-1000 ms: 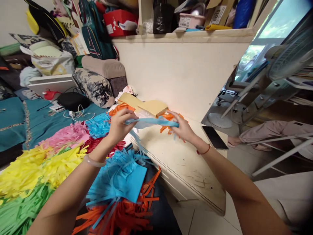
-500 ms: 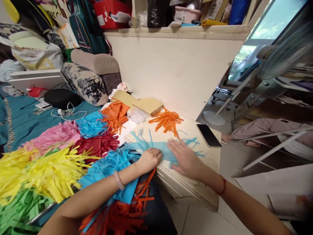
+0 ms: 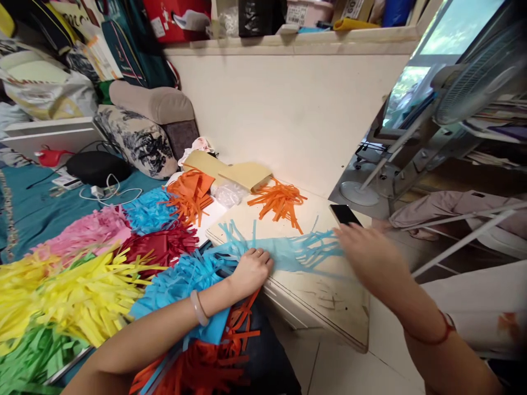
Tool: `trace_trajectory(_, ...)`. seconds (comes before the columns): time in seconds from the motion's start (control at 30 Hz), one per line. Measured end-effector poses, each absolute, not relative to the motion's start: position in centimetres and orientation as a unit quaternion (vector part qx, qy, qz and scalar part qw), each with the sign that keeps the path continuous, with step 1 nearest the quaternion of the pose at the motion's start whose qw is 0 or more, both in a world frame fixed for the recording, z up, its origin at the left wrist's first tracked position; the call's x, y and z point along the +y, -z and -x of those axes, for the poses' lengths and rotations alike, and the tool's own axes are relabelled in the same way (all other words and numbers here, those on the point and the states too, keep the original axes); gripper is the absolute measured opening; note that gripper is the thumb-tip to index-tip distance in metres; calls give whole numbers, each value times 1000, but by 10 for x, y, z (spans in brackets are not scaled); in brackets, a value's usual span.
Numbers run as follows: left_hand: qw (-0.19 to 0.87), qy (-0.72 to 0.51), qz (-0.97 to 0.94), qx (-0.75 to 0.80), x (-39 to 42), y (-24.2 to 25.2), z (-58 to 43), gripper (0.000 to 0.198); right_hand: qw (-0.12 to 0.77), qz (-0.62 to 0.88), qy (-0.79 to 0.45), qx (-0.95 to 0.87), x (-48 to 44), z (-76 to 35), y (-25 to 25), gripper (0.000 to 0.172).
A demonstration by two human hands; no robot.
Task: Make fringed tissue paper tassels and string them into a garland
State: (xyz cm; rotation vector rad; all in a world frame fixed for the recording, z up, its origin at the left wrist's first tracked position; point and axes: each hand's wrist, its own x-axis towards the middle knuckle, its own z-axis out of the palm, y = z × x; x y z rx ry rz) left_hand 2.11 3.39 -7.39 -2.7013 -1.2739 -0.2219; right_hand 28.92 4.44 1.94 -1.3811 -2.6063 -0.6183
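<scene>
A light blue fringed paper strip (image 3: 288,249) lies stretched across the cream board (image 3: 321,296). My left hand (image 3: 251,269) presses its left end down with curled fingers at the board's near edge. My right hand (image 3: 366,255) is at the strip's right end, blurred by motion, fingers stretched flat over the paper. Loose orange paper strips (image 3: 280,200) lie further back on the board.
Heaps of fringed paper in yellow (image 3: 74,291), green, pink (image 3: 86,233), red, blue (image 3: 185,285) and orange lie to the left and on my lap. A black phone (image 3: 345,214) sits at the board's right edge. A standing fan (image 3: 473,82) is on the right.
The blue strip was held up in both hands, then laid on the board. My right hand has slid rightward along it, spreading it out; my left hand stays on the left end.
</scene>
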Motion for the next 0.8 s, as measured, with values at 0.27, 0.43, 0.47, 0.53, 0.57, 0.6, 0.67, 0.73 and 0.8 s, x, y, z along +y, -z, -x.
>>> trace_trajectory(0.27,78,61,898,-429,32,77,-19,13,150,274,95,-945,51,-217,85,39)
trace_trajectory(0.43,97,-25,859,-502,14,58,17,17,154,255,137,-945,59,-246,96,32)
trace_trajectory(0.47,102,-54,840,-530,10,51,23,16,154,258,140,-944,59,-247,94,30)
trace_trajectory(0.53,99,-72,821,-557,4,37,26,11,151,266,142,-941,59,-244,91,27)
trace_trajectory(0.57,90,-54,832,-545,4,32,23,19,148,271,141,-941,58,-240,90,27)
trace_trajectory(0.6,76,-21,855,-513,7,29,18,33,147,274,141,-940,58,-237,90,27)
trace_trajectory(0.67,39,54,905,-420,17,31,5,55,146,277,140,-939,56,-232,91,28)
trace_trajectory(0.73,-5,92,927,-363,30,43,-5,50,145,276,133,-941,55,-233,92,28)
trace_trajectory(0.8,-53,113,927,-353,41,56,-8,34,144,276,97,-945,57,-240,91,28)
